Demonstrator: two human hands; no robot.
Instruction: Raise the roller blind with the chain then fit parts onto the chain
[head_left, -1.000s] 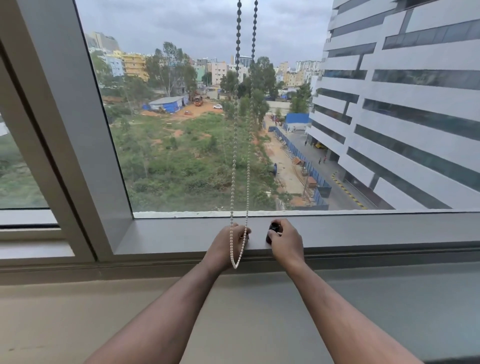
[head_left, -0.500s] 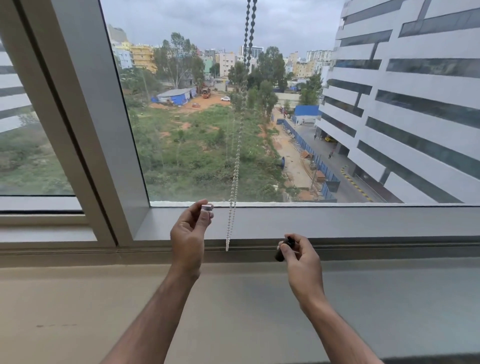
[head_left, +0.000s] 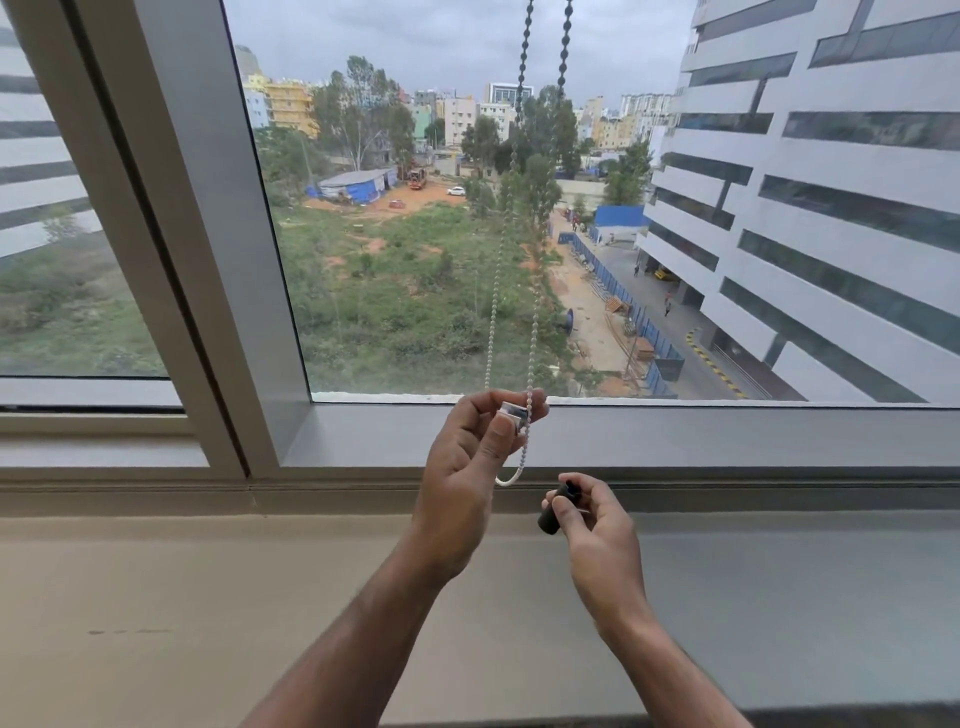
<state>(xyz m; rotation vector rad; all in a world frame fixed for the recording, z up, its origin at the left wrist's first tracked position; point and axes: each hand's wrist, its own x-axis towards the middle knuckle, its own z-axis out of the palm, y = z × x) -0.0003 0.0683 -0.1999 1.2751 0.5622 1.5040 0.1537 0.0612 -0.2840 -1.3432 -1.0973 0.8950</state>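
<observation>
A white beaded chain (head_left: 531, 364) hangs in a loop in front of the window, its bottom just above the sill. My left hand (head_left: 467, 467) pinches a small white clip part (head_left: 511, 415) between thumb and fingers, right against the chain's right strand. Lower and to the right, my right hand (head_left: 597, 530) grips a small dark cylindrical part (head_left: 555, 512), just below and right of the chain's loop end. The roller blind itself is out of view above.
A grey window frame (head_left: 675, 436) runs across under the glass. A thick vertical mullion (head_left: 208, 260) stands to the left. Below lies a wide beige and grey sill ledge (head_left: 260, 597).
Both hands lifted off the window frame, each with a part. My left hand then moved right and brought the white clip against the chain. My right hand stays just below the loop.
</observation>
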